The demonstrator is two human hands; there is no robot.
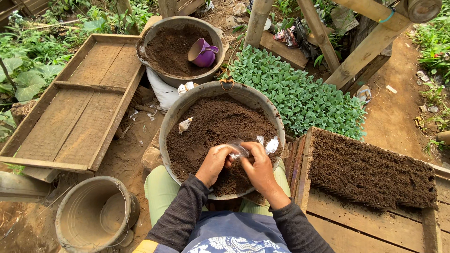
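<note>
head view, hands: left hand (214, 161) and right hand (255, 165) are both pinched shut on a small clear plastic bag (239, 150), held just above the soil in the near basin (174, 122).
head view, where the bag is: between the fingertips of both hands, over the middle-front of the basin, not touching the soil as far as I can tell.
head view, around it: a couple more crumpled plastic bits (272, 145) lie on the soil just beside the right hand, another scrap (185, 124) further left. Far basin (159, 28) holds soil and a purple cup (202, 51). Wooden tray (361, 173) on the right is packed with filled soil plugs, seedling bed (295, 93) behind it, empty crate (75, 103) on the left, empty bucket (93, 215) near the knee.
doing it well, my take: keep the bag mouth spread with both thumbs and stay low over the basin so spilled soil drops back in. Thin film tears easily, so pull gently.
</note>
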